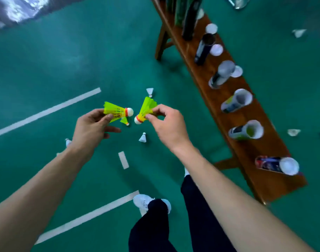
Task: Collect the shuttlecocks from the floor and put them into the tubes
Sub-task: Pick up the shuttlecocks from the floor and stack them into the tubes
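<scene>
Body only: both forearms bare all the way to the frame edge, no sleeves visible, no watch/bands/rings seen. Left hand (91,127) and right hand (167,124) bare, no gloves. Legs in dark navy/black trousers (152,231), plain, no stripes or logos discernible, fabric looks loose w/ soft folds at knee. Left shoe (142,201) white, low-cut sneaker, laces faintly visible on top, slightly blurred. Right foot mostly hidden behind right forearm; only a small white bit of shoe/sock (186,172) shows above the trouser cuff, can't tell which.
</scene>
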A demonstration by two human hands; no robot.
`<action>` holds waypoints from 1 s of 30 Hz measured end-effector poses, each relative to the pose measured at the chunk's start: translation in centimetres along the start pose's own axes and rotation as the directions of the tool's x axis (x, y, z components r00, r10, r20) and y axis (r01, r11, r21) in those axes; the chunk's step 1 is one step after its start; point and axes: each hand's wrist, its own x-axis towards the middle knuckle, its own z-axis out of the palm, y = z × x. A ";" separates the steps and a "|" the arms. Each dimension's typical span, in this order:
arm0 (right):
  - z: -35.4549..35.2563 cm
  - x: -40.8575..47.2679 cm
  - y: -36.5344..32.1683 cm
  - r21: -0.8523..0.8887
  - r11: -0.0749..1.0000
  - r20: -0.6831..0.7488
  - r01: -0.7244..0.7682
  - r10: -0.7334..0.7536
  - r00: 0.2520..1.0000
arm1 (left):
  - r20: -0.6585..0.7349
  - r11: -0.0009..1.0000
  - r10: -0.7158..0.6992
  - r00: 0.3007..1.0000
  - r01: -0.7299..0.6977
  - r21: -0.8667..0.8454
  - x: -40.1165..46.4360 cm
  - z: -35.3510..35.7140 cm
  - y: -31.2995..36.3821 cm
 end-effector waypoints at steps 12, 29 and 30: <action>-22.0 -4.2 11.9 -0.404 0.890 -0.551 -0.212 -0.051 0.833 | 0.375 0.921 0.047 0.926 -0.185 0.343 -1.1 23.0 6.1; -26.8 -1.9 24.2 -0.528 0.783 -0.277 -0.329 0.208 0.938 | 0.558 0.723 -0.011 0.830 -0.379 0.578 -0.5 34.8 1.7; -27.0 -2.0 24.2 -0.522 0.794 -0.285 -0.311 0.181 0.941 | 0.552 0.707 0.014 0.834 -0.399 0.584 -0.5 35.0 1.8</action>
